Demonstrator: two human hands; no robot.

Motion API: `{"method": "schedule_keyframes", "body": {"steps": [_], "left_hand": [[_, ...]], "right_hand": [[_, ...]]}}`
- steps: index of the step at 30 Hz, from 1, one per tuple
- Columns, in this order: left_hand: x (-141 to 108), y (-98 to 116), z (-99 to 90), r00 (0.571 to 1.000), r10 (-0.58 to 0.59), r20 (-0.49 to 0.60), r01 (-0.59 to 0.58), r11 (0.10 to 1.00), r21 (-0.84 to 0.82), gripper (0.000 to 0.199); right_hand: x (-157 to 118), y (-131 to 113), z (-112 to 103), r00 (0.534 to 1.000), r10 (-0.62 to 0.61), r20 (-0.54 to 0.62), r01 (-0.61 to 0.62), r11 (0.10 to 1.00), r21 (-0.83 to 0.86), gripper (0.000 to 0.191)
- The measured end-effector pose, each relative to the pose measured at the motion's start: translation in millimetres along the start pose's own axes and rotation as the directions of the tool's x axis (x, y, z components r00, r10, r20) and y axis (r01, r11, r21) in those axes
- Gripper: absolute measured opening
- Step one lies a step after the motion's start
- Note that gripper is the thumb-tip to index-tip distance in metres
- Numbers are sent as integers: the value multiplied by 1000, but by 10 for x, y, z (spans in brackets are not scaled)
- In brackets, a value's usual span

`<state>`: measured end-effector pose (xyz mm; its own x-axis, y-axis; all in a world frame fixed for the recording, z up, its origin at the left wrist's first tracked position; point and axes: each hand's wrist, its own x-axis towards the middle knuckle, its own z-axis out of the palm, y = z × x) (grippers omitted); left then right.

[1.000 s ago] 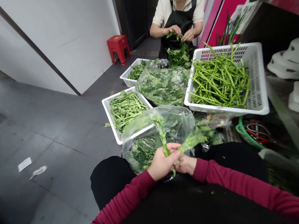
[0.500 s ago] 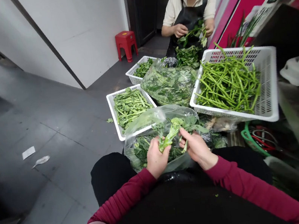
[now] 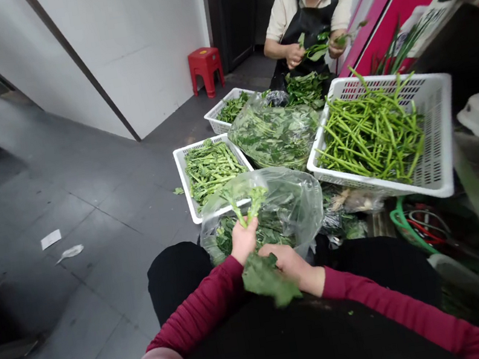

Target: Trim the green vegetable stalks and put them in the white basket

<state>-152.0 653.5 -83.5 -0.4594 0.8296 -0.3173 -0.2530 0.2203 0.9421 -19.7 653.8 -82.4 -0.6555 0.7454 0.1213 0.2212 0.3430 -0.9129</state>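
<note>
My left hand (image 3: 245,241) is closed around pale green broccolini stems (image 3: 247,204), their tops pointing away from me over an open plastic bag (image 3: 308,192). Close beside it, my right hand (image 3: 291,264) is closed on a dark green leaf (image 3: 269,278), which hangs toward my apron. Dark leafy greens (image 3: 229,234) fill the bag between my knees. Just beyond the bag on the left, a white basket (image 3: 183,179) holds trimmed broccolini stalks (image 3: 213,171).
A large white basket (image 3: 442,170) of thin green stems (image 3: 373,139) stands at right. Behind are a full bag of greens (image 3: 276,136) and another white basket (image 3: 213,124). A co-worker (image 3: 314,20) handles leafy stems. A red stool (image 3: 206,68) stands by the wall.
My right hand has moved down and toward me, with a leaf in it. The broccolini in my left hand now points away from me. The co-worker's hands have shifted.
</note>
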Motion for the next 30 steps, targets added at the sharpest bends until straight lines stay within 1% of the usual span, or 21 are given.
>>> {"method": "schedule_keyframes", "body": {"steps": [2, 3, 4, 6, 8, 10, 12, 14, 15, 16, 17, 18, 19, 20, 21, 22, 23, 24, 26, 28, 30], "left_hand": [[67, 46, -75, 999, 23, -37, -23, 1000, -8, 29], [85, 65, -116, 998, 24, -56, -26, 999, -27, 29], [95, 81, -157, 998, 11, -69, -15, 998, -58, 29], [100, 96, -222, 997, -48, -63, 40, 990, -135, 30], [99, 93, -258, 993, -114, -20, 108, 975, -195, 32], [102, 76, -267, 989, -146, 18, 147, 964, -223, 34], [105, 50, -257, 985, -167, 33, 170, 960, -224, 35], [104, 14, -236, 983, -178, 37, 182, 962, -205, 35], [99, -7, -222, 983, -177, 40, 181, 965, -189, 34], [92, -29, -205, 984, -171, 45, 176, 970, -167, 32], [81, -52, -185, 985, -163, 49, 169, 976, -141, 31], [67, -75, -163, 986, -155, 53, 160, 981, -108, 29], [50, -95, -138, 988, -145, 56, 149, 986, -71, 28], [31, -111, -111, 990, -129, 60, 131, 991, -32, 27], [10, -121, -85, 992, -106, 69, 106, 994, 7, 26], [-13, -125, -60, 994, -71, 82, 67, 997, 46, 26], [-36, -123, -38, 995, -27, 100, 19, 997, 81, 26], [-58, -116, -20, 993, 19, 116, -32, 993, 111, 27], [-99, -96, 5, 986, 96, 138, -117, 982, 148, 28], [-131, -77, 17, 979, 143, 149, -165, 975, 151, 28], [-153, -68, 18, 972, 167, 165, -190, 972, 137, 27]], "right_hand": [[64, 155, -30, 986, 164, 42, -152, 965, -212, 19], [124, 272, -88, 958, 284, 38, -253, 899, -359, 23], [195, 407, -165, 909, 416, 12, -353, 787, -506, 25], [345, 699, -337, 833, 552, -29, -444, 636, -631, 25], [461, 957, -477, 796, 604, -36, -471, 582, -663, 24], [521, 1133, -561, 767, 640, -50, -492, 536, -686, 26], [527, 1217, -597, 751, 655, -84, -512, 497, -700, 40], [501, 1222, -603, 755, 642, -134, -527, 472, -706, 59], [483, 1197, -596, 764, 626, -157, -526, 464, -713, 65], [467, 1154, -581, 783, 600, -162, -514, 478, -712, 65], [452, 1091, -558, 809, 570, -142, -496, 532, -686, 58], [441, 1008, -527, 835, 541, -99, -478, 627, -615, 47], [435, 909, -488, 859, 509, -47, -466, 742, -481, 35], [433, 795, -446, 880, 475, -4, -457, 844, -283, 27], [434, 674, -403, 897, 441, 13, -440, 897, -45, 25], [439, 551, -363, 907, 421, 4, -414, 891, 184, 25], [445, 435, -331, 908, 418, -19, -383, 850, 362, 25], [452, 332, -308, 904, 425, -43, -353, 800, 485, 25], [460, 181, -285, 885, 463, -49, -338, 711, 616, 26], [454, 106, -276, 863, 505, 3, -371, 630, 683, 30], [435, 80, -251, 859, 512, -6, -355, 604, 714, 30]]}}
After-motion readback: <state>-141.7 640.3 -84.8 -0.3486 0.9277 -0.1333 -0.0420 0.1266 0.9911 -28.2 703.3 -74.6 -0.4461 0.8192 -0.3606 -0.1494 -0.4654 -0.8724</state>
